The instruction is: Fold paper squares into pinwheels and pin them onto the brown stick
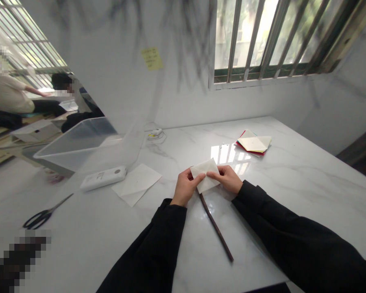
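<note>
Between my two hands is a small white piece of paper (208,183), held up just over the table. My left hand (185,188) pinches its left side, the thumb pressed flat on the front. On the right side, my right hand (229,179) grips it the same way, and the two thumb tips nearly meet at the middle. My other fingers are hidden behind the paper. A thin dark brown stick (215,226) lies on the table below, its upper end covered by the paper.
White marble-patterned table (308,195). Left are another creased white sheet (137,184), a white oblong device (104,179), black-handled scissors (45,215) and a clear plastic bin (70,142). Coloured papers (253,143) lie back right, a small white cabled item (156,132) near the wall. Two people sit far left.
</note>
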`<action>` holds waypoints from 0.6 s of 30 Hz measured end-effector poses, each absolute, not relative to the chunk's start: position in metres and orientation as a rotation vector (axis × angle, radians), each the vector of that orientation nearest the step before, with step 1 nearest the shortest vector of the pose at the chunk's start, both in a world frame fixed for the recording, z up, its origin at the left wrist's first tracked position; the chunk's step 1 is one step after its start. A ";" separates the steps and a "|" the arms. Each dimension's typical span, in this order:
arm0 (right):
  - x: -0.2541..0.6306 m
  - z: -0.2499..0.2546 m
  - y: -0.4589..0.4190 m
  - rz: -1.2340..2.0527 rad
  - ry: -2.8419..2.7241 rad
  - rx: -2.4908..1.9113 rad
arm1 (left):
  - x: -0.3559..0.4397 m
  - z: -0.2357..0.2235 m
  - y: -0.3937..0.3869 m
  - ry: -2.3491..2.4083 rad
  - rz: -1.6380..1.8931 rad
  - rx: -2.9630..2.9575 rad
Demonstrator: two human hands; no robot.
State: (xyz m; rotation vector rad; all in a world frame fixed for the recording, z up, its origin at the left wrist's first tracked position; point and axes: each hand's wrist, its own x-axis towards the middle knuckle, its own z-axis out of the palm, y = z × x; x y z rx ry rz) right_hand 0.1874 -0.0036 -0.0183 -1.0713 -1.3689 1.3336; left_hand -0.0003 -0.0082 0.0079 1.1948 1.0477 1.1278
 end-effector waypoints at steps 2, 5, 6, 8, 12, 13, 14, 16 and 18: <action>0.187 -0.019 -0.003 1.319 -1.375 -1.072 | 0.000 0.009 -0.009 1.030 1.115 1.192; 0.187 -0.020 -0.003 1.303 -1.379 -1.063 | 0.000 0.011 -0.009 1.039 1.117 1.208; 0.187 -0.020 -0.003 1.306 -1.377 -1.059 | 0.001 0.011 -0.010 1.053 1.125 1.217; 0.186 -0.021 -0.003 1.316 -1.384 -1.051 | 0.001 0.011 -0.010 1.082 1.142 1.230; 0.186 -0.020 -0.002 1.374 -1.374 -1.003 | 0.000 0.009 -0.008 1.116 1.153 1.203; 0.186 -0.020 -0.002 1.398 -1.356 -0.989 | 0.000 0.008 -0.008 1.114 1.152 1.188; 0.187 -0.020 -0.001 1.417 -1.337 -0.980 | -0.001 0.008 -0.008 1.109 1.151 1.173; 0.187 -0.021 0.000 1.422 -1.314 -0.981 | -0.001 0.009 -0.008 1.102 1.151 1.154; 0.188 -0.022 0.000 1.402 -1.311 -0.992 | -0.001 0.009 -0.008 1.097 1.154 1.151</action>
